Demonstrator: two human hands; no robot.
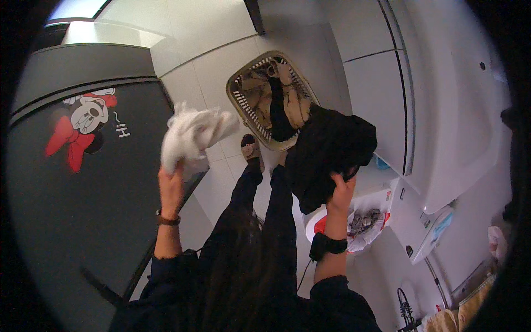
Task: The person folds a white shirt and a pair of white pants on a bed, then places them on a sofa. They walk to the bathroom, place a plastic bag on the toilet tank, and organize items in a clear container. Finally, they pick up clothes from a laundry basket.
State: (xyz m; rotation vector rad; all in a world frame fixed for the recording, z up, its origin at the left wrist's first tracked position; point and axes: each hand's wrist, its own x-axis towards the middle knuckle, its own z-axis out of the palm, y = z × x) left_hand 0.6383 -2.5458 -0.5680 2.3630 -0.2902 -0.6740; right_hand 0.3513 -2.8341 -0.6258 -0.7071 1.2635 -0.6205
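Note:
A bunched white cloth (pixel 193 130) is gripped in my left hand (pixel 171 182), held up over the tiled floor. My right hand (pixel 342 193) grips a dark garment (pixel 332 145), which hangs in loose folds; most of its fingers are hidden by the fabric. Beyond both hands, a slatted laundry basket (pixel 274 54) stands on the floor in front of my feet. Inside it lie beige clothes (pixel 257 95) and a black piece of clothing (pixel 278 108). The dark garment overlaps the basket's near right corner in view; whether they touch, I cannot tell.
A white washing machine (pixel 373 195) holds clothes (pixel 365 222) in its open drum, low on the right. Above it runs a white basin (pixel 456 124) over cabinet doors (pixel 373 99). A dark panel (pixel 83 207) with a cartoon sticker (pixel 87 118) borders the left.

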